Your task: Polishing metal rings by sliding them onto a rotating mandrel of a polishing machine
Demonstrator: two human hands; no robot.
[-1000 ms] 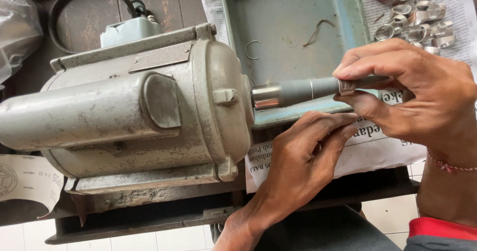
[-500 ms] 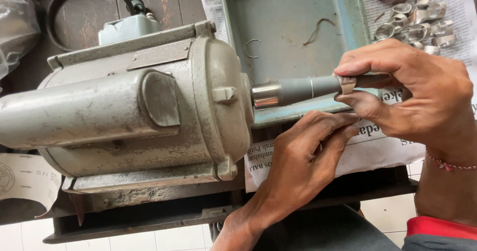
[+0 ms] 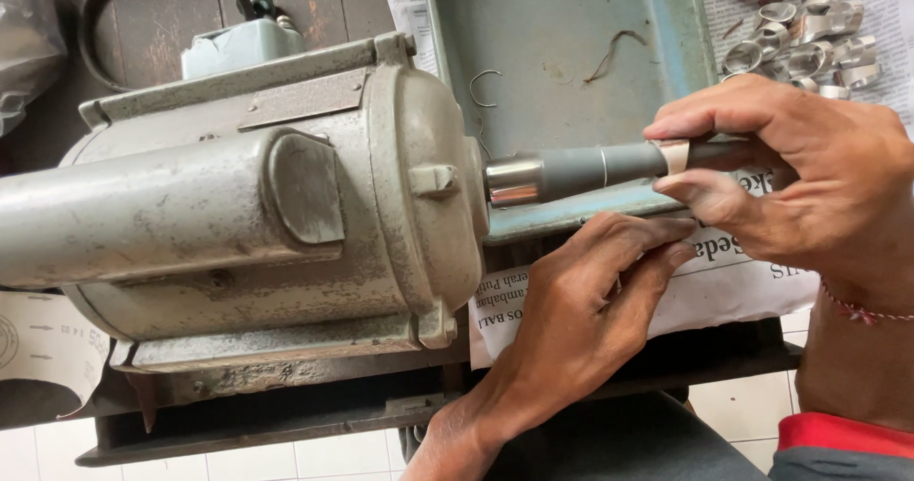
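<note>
The small silver ring [image 3: 672, 156] sat on the dark tapered spindle [image 3: 609, 165] that stuck out to the right of the grey motor [image 3: 286, 205], and it had crept slightly nearer the motor than half a second before, so it seemed to be seating further up the taper. The right hand [image 3: 809, 176] was clamped on the ring, thumb under and forefinger over. The left hand [image 3: 581, 319] lay just below the spindle, fingers pressed together, holding nothing visible, unmoved. Beyond the spindle, a blue-green metal tray [image 3: 685, 33] held only a bent wire hook [image 3: 484, 86] and a scrap of thread. At the far right, more silver rings [image 3: 804, 24] lay heaped on newspaper [image 3: 724, 281].
</note>
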